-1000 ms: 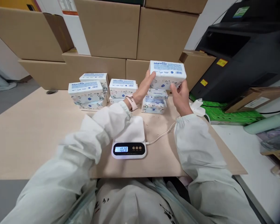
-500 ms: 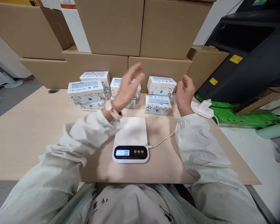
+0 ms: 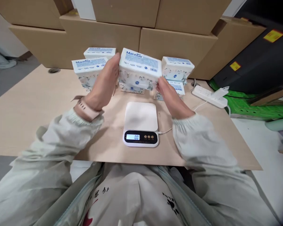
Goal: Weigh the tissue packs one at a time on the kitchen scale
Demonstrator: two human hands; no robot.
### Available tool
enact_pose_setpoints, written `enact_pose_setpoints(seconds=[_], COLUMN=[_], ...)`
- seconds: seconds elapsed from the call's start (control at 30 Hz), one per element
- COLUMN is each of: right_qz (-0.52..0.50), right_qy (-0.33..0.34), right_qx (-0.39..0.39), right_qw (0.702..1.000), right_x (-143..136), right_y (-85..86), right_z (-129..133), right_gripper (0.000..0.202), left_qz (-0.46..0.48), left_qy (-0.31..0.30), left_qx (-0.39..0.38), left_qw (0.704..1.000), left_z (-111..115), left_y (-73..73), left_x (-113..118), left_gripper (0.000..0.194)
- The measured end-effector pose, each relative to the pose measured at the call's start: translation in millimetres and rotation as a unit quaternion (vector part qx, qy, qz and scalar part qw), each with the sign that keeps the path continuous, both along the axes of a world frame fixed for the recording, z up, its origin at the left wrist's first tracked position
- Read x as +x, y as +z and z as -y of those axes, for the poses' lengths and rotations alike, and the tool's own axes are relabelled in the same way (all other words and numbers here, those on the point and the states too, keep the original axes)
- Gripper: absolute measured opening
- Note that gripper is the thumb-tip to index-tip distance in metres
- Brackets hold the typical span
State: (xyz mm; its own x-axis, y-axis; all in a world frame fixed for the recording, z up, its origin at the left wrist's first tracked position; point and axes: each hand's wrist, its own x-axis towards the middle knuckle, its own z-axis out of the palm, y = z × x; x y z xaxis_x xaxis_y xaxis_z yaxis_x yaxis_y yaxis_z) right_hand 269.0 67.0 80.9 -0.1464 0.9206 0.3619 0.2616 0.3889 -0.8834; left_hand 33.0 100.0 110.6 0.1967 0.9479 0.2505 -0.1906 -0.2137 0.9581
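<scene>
A white and blue tissue pack [image 3: 139, 67] is held between my two hands, raised above the table and slightly tilted. My left hand [image 3: 105, 83] presses its left side, and my right hand [image 3: 171, 95] grips its lower right corner. Below and nearer to me lies a white scale [image 3: 141, 117] with a bare plate; its lit display reads 0.0. Behind my left hand stand stacked tissue packs [image 3: 89, 70]. Another stack [image 3: 178, 67] stands behind my right hand. One more pack [image 3: 132, 88] shows partly beneath the held one.
Cardboard boxes [image 3: 103, 37] are piled along the back edge of the wooden table [image 3: 25, 116]. A white power strip [image 3: 208, 96] sits at the right, with a cable running to the scale. Green boxes and a dark machine are beyond it.
Both hands have come together on a tissue pack from the middle stack and it is now lifted. The camera view has shifted, so the scale appears higher and further right.
</scene>
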Motion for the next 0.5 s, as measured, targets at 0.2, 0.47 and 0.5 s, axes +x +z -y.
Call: enact_pose_setpoints(seconds=[0.2, 0.47, 0.5], right_qz=[0.013, -0.027, -0.046], right_qy=[0.056, -0.221, -0.245], right_qx=[-0.079, 0.057, 0.070], right_qw=[0.995, 0.973, 0.966], right_x=[21, 36, 37], right_y=[-37.0, -96.6, -96.4], right_z=[113, 113, 112], right_gripper=[0.069, 0.047, 0.045], left_qz=[-0.036, -0.005, 0.001], left_qy=[-0.099, 0.084, 0.092], left_qx=[0.006, 0.018, 0.016], left_qw=[0.994, 0.996, 0.996], left_z=[115, 113, 112], left_y=[-48.4, -107.5, -106.1], left_x=[-23, -34, -35], left_gripper=[0.059, 0.059, 0.060])
